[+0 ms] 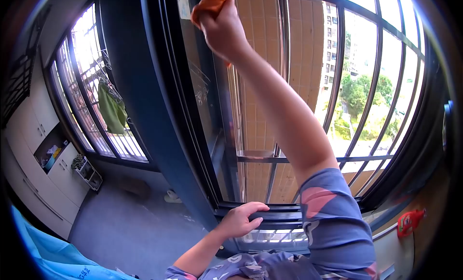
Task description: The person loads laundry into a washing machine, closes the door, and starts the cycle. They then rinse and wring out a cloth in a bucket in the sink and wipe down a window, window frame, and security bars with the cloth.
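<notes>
My right hand (224, 31) is raised at the top of the view, its fingers closed round an orange cloth (207, 8). The cloth is against the upper part of the glass pane (195, 82), beside the dark window frame (166, 77). Lower down, my left hand (242, 219) rests on the dark window sill rail (284, 215), thumb and fingers apart, with nothing in it. Behind my right arm stand the metal window bars (337, 63).
A red bottle (409, 223) stands at the lower right. To the left are a second window with a hanging green garment (112, 108), white cabinets (36, 193), a small rack (88, 173) and slippers (172, 197) on the floor. Blue fabric (53, 251) fills the lower left corner.
</notes>
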`<state>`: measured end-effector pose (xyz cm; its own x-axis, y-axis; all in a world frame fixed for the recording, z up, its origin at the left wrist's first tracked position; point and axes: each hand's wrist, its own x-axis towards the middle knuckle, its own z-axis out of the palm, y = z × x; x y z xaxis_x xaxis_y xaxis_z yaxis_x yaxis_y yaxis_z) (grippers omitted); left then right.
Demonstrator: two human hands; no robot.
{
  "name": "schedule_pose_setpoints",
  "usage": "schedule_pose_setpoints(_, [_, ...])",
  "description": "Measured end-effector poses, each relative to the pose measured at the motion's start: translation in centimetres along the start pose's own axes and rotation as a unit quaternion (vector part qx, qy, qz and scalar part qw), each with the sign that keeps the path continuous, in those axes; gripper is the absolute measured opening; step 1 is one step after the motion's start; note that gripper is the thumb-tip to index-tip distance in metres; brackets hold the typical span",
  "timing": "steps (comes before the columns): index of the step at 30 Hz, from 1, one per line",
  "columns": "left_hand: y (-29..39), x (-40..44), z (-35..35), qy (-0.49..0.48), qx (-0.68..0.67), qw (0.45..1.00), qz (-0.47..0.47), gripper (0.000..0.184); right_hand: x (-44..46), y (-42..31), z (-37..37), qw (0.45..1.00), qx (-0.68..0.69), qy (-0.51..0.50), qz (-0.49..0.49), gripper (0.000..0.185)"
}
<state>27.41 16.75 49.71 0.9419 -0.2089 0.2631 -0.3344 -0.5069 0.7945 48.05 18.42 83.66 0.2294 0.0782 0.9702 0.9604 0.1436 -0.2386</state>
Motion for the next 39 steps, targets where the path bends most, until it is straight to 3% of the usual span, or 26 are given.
schedule_pose_setpoints(2, [-0.2,0.0,0.0,0.002,-0.042,0.999,-0.008,0.037,1.6,-0.1,0.8,0.965,0.253,0.027,-0.059,0.044])
schedule_pose_setpoints(3, [-0.1,0.1,0.0,0.005,-0.042,0.999,-0.011,0.037,0.9,0.5,0.8,0.964,0.257,0.026,-0.058,0.044])
schedule_pose_setpoints(5, [-0.1,-0.2,0.2,0.003,-0.062,0.998,-0.028,0.037,-3.8,2.0,0.4,0.999,-0.014,0.035,-0.04,0.087])
schedule_pose_setpoints(6, [-0.7,-0.2,0.4,0.01,-0.057,0.998,-0.017,0.04,-6.6,1.4,-0.2,0.999,-0.002,-0.003,0.04,0.089])
schedule_pose_setpoints(8, [-0.6,0.0,0.4,0.002,-0.067,0.997,-0.026,0.04,-13.3,2.5,-0.2,0.999,-0.022,-0.006,0.04,0.089])
schedule_pose_setpoints(11, [-0.3,0.1,0.5,-0.007,-0.076,0.995,-0.067,0.038,-21.8,1.9,-1.2,0.991,-0.04,-0.045,0.122,0.088])
schedule_pose_setpoints(13, [-0.2,0.1,0.9,0.008,-0.059,0.996,-0.065,0.04,-26.0,2.5,-1.7,0.989,-0.071,-0.065,0.109,0.091])
schedule_pose_setpoints(15, [0.3,0.2,1.1,0.012,-0.042,0.997,-0.068,0.039,-28.4,2.3,-2.3,0.954,-0.23,-0.15,0.12,0.079])
schedule_pose_setpoints(16, [0.4,0.3,1.3,0.016,-0.019,0.997,-0.068,0.038,-29.2,2.8,-2.5,0.954,-0.226,-0.152,0.124,0.079])
schedule_pose_setpoints(18, [1.1,0.2,1.5,0.028,0.04,0.996,-0.075,0.036,-30.3,3.0,-2.9,0.901,-0.396,-0.178,0.018,0.073])
schedule_pose_setpoints(21, [2.1,-0.1,2.1,0.047,0.142,0.986,-0.078,0.033,-30.8,3.3,-5.3,0.876,-0.408,-0.251,-0.056,0.059])
schedule_pose_setpoints(22, [2.2,-0.3,2.4,0.046,0.146,0.985,-0.083,0.033,-30.0,3.2,-6.2,0.889,-0.348,-0.296,-0.004,0.044])
schedule_pose_setpoints(23, [2.2,-0.5,2.6,0.06,0.159,0.982,-0.077,0.032,-27.1,1.3,-7.7,0.873,-0.244,-0.387,0.17,0.036])
schedule_pose_setpoints(25, [1.8,-0.7,2.8,0.078,0.177,0.979,-0.069,0.032,-24.8,-0.1,-9.6,0.945,-0.088,-0.243,0.202,0.039])
schedule_pose_setpoints(26, [1.2,-0.9,3.1,0.102,0.189,0.975,-0.05,0.03,-22.8,-0.8,-9.6,0.927,-0.013,-0.233,0.294,0.054])
schedule_pose_setpoints(27, [1.0,-0.9,3.3,0.127,0.2,0.971,-0.032,0.028,-23.2,0.1,-8.0,0.927,-0.011,-0.236,0.291,0.054])
schedule_pose_setpoints(29, [1.7,-0.9,4.1,0.157,0.2,0.966,-0.038,0.024,-25.3,2.1,-3.5,0.994,-0.033,-0.056,0.088,0.067])
schedule_pose_setpoints(32, [1.3,-0.3,4.3,0.179,0.227,0.957,-0.002,0.024,-21.9,2.4,-1.5,0.995,0.057,0.004,0.08,0.074])
schedule_pose_setpoints(33, [1.6,-0.1,4.2,0.164,0.229,0.959,-0.021,0.025,-19.4,3.0,-0.3,0.997,0.033,0.049,0.04,0.072])
schedule_pose_setpoints(37, [1.4,0.6,4.2,0.169,0.252,0.953,0.006,0.024,-9.5,1.4,0.3,0.974,0.151,0.059,0.155,0.046])
schedule_pose_setpoints(38, [1.4,0.7,4.2,0.172,0.253,0.952,0.009,0.024,-7.3,2.3,0.7,0.911,0.366,0.024,0.19,0.039])
schedule_pose_setpoints(39, [1.4,0.7,4.2,0.174,0.252,0.952,0.011,0.024,-6.3,3.0,0.7,0.948,0.219,0.034,0.23,0.044])
